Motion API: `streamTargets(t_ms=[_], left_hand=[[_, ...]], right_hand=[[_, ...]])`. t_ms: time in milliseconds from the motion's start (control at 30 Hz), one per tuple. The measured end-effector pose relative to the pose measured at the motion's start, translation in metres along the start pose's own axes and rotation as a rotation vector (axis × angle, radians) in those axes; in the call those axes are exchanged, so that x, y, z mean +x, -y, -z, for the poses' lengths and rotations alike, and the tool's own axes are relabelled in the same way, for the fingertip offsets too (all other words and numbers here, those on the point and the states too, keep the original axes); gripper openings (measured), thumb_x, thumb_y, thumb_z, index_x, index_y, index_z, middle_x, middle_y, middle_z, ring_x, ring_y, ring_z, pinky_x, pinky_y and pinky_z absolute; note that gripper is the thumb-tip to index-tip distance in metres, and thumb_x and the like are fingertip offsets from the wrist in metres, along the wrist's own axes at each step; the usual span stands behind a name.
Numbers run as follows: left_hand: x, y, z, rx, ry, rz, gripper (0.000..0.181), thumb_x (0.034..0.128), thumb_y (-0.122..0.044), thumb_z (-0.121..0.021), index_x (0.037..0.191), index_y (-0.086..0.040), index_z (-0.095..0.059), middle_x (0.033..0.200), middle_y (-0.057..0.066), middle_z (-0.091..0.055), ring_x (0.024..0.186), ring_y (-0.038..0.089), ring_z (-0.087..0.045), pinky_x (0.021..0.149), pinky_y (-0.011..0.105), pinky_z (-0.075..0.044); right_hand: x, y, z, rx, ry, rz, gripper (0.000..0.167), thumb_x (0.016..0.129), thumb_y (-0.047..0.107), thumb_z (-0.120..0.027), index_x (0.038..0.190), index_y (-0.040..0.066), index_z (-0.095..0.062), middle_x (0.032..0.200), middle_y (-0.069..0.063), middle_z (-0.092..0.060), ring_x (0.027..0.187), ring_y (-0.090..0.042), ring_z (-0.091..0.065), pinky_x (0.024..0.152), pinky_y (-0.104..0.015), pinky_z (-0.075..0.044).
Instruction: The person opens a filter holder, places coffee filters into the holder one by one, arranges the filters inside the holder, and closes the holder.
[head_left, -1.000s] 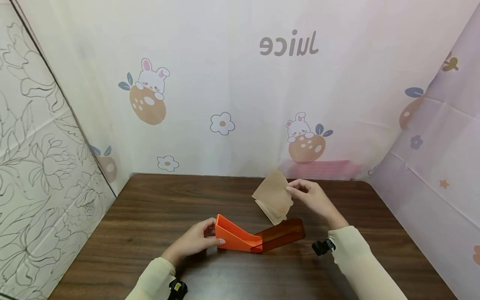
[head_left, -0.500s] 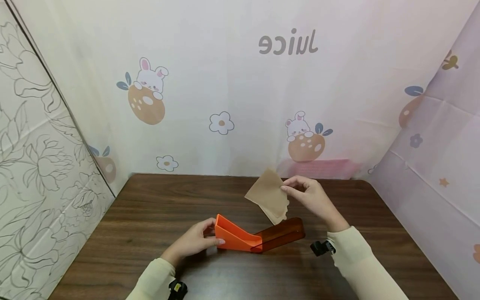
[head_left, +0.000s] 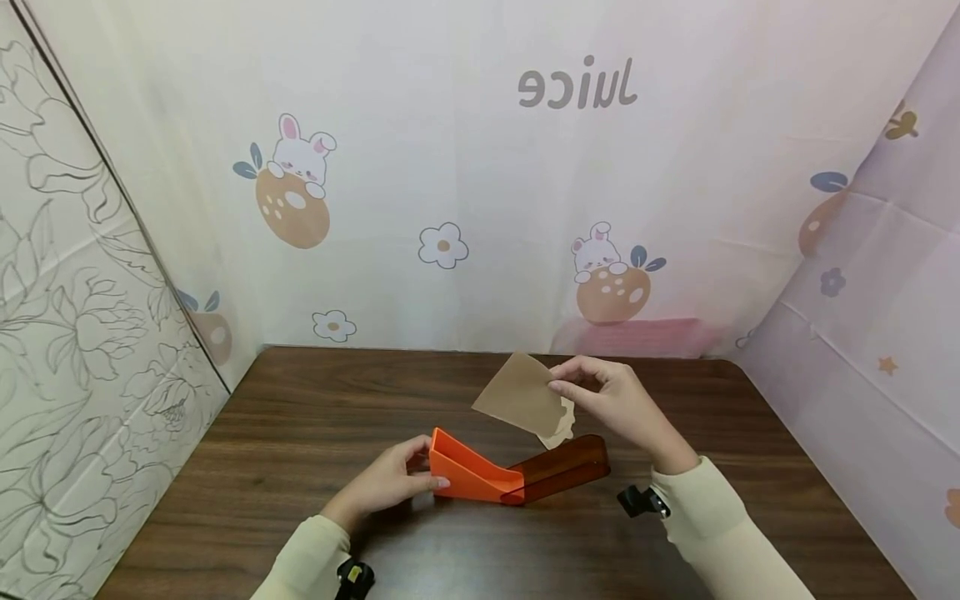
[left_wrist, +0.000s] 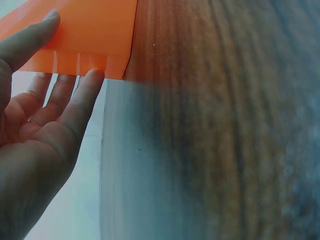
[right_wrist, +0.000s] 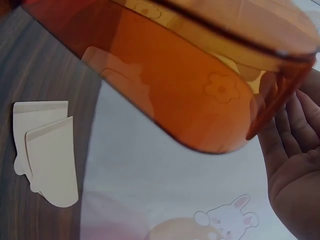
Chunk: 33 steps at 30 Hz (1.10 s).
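Note:
My left hand (head_left: 390, 479) grips the closed end of an orange wedge-shaped holder (head_left: 468, 471), thumb on the near side. In the left wrist view the thumb and fingers (left_wrist: 90, 87) lie on the orange wall (left_wrist: 95, 32). A see-through amber lid (head_left: 566, 467) is swung out from the holder's right end. Behind it, my right hand (head_left: 615, 404) pinches a brown paper coffee filter (head_left: 516, 396) by its right edge. Other filters (head_left: 558, 427) lie beneath, partly covered. In the right wrist view the lid (right_wrist: 180, 95) hides part of the hand (right_wrist: 295, 165); loose filters (right_wrist: 52, 160) show at left.
A dark wood table (head_left: 337, 400) carries everything. Behind it hangs a pale curtain (head_left: 390, 167) with printed rabbits and flowers, and a pink patch (head_left: 637, 337) shows near the table's back edge. Patterned curtains also stand at both sides.
My right hand has moved left with the pinched filter, sliding it away from the filters beneath, which are now more exposed. The left hand and the orange holder have stayed put.

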<state>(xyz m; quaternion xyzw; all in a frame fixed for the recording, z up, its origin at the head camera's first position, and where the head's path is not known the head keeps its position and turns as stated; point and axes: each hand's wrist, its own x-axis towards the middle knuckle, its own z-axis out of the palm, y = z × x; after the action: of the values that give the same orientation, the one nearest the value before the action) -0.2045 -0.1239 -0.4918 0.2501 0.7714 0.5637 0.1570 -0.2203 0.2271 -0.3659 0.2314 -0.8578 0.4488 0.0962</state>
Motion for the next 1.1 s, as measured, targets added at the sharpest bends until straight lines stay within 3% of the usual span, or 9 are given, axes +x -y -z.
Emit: streamTargets(t_ms=[167,267,400,567,867,1100], left_hand=[[0.0,-0.002,0.001,0.012,0.002,0.007,0.031,0.0904,-0.021,-0.078,0.115,-0.012,-0.061,0.112,0.0,-0.067,0.108,0.022,-0.063,0.089,0.03,-0.051],[0.0,-0.002,0.002,0.015,0.004,0.015,0.031,0.0904,-0.022,-0.078,0.115,-0.012,-0.061,0.112,0.0,-0.067,0.108,0.021,-0.063,0.089,0.03,-0.051],[0.0,-0.002,0.003,0.015,0.004,0.022,0.032,0.0902,-0.022,-0.078,0.115,-0.012,-0.061,0.112,0.0,-0.067,0.109,0.022,-0.063,0.089,0.03,-0.051],[0.0,-0.004,0.005,0.003,0.011,0.019,0.031,0.0904,-0.021,-0.078,0.115,-0.012,-0.061,0.112,0.0,-0.067,0.11,0.023,-0.063,0.089,0.03,-0.051],[0.001,-0.002,0.005,0.005,0.012,0.018,0.031,0.0904,-0.021,-0.078,0.115,-0.012,-0.061,0.112,0.001,-0.067,0.109,0.021,-0.063,0.089,0.03,-0.051],[0.001,-0.002,0.005,0.012,0.013,0.037,0.031,0.0903,-0.022,-0.078,0.115,-0.012,-0.061,0.114,0.001,-0.066,0.11,0.02,-0.063,0.09,0.03,-0.051]], right_hand=[[-0.002,0.009,-0.002,0.019,0.027,-0.012,0.011,0.09,0.025,-0.078,0.1,0.026,-0.075,0.086,0.008,-0.071,0.063,-0.013,-0.054,0.054,-0.025,-0.044],[-0.003,0.022,-0.004,0.008,0.043,-0.002,0.009,0.09,0.016,-0.078,0.098,0.02,-0.076,0.089,0.006,-0.072,0.062,-0.014,-0.054,0.053,-0.024,-0.044],[-0.003,0.025,-0.008,-0.011,0.083,0.054,0.01,0.09,0.013,-0.077,0.097,0.02,-0.076,0.092,0.007,-0.072,0.067,-0.014,-0.06,0.055,-0.026,-0.048],[-0.002,0.019,-0.014,-0.015,0.131,0.111,0.012,0.089,0.019,-0.078,0.097,0.028,-0.075,0.088,0.012,-0.071,0.074,-0.01,-0.064,0.061,-0.028,-0.052],[-0.001,0.021,-0.027,-0.015,0.184,0.152,0.014,0.088,0.009,-0.078,0.097,0.02,-0.076,0.091,0.004,-0.073,0.079,-0.009,-0.066,0.069,-0.029,-0.057],[-0.001,0.024,-0.033,-0.033,0.215,0.159,0.012,0.09,0.012,-0.077,0.097,0.021,-0.075,0.092,0.002,-0.073,0.081,-0.008,-0.066,0.072,-0.029,-0.057]])
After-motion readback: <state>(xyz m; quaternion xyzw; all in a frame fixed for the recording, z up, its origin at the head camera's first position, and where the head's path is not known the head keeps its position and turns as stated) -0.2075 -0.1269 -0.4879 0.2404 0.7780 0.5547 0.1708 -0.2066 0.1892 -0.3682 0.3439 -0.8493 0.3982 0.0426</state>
